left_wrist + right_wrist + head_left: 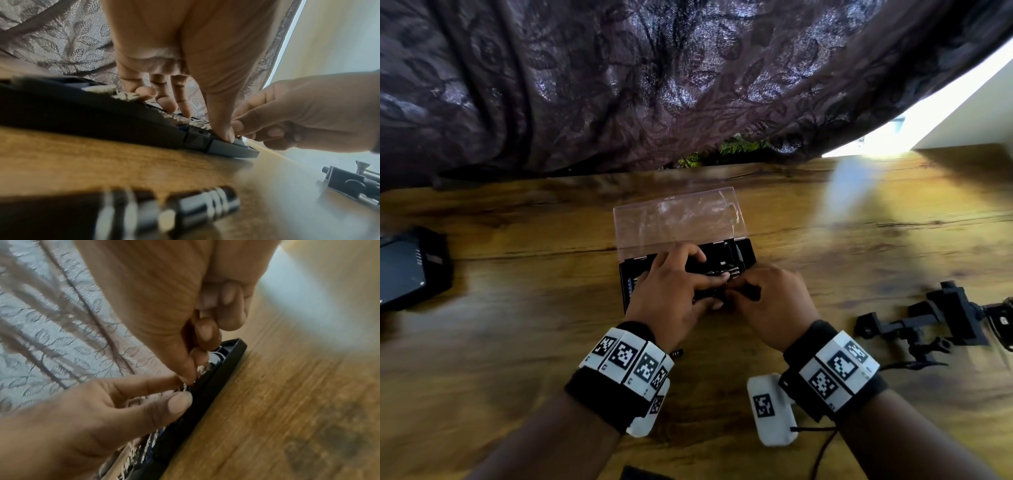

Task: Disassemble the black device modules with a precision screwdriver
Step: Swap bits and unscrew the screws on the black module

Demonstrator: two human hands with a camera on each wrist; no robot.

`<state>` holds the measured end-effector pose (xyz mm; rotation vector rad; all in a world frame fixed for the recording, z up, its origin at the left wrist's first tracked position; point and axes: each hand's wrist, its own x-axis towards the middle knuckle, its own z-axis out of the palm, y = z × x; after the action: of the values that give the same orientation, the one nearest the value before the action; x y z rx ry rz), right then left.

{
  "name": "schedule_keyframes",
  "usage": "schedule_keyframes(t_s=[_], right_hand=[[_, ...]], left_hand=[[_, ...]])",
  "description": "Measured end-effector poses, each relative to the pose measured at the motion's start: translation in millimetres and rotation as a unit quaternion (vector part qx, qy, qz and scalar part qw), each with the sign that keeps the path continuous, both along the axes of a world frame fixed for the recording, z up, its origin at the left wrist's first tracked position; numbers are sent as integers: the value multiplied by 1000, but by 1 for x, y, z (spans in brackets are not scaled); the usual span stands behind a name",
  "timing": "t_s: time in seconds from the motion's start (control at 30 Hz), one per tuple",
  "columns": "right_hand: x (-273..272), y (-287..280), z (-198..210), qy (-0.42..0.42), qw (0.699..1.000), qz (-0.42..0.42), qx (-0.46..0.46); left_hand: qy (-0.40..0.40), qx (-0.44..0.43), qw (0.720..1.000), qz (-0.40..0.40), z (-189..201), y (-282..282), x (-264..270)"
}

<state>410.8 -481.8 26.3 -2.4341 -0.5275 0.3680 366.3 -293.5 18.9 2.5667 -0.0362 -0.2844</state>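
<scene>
The tabletop [517, 342] looks like wood, brown with dark grain, and its smooth surface shines where the light falls. The bit case [626, 284] has a base of black matt plastic, and its lid [678, 219] is clear, glossy plastic. The bits [197, 123] inside look like bright metal. The curtain [619, 85] is woven cloth with a leaf pattern and a soft shine. The black bracket parts [945, 315] look matt, like plastic. The flat black device [404, 270] has a smooth, slightly glossy face. The wrist bands [835, 373] look like black cloth with white matt printed tags
</scene>
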Motion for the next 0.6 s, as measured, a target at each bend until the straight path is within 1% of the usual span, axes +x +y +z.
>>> schedule_keyframes(t_s=[0.13,0.23,0.3,0.4,0.47,0.6], right_hand=[[4,0,-1,-15,999,33,-14],[2,3,5,-66,995,75,5],[1,2,9,-80,993,84,23],[2,-5,12,-52,996,23,71],[-1,-12,14,-35,996,-24,82],[-12,-27,23,-17,990,-67,119]], left_hand=[[9,9,1000,-2,2,0,1],[20,12,1000,-3,4,-1,0],[28,8,1000,-1,4,0,1],[43,-13,999,12,5,2,1],[39,-25,999,16,6,1,0],[33,-35,999,9,14,3,-1]])
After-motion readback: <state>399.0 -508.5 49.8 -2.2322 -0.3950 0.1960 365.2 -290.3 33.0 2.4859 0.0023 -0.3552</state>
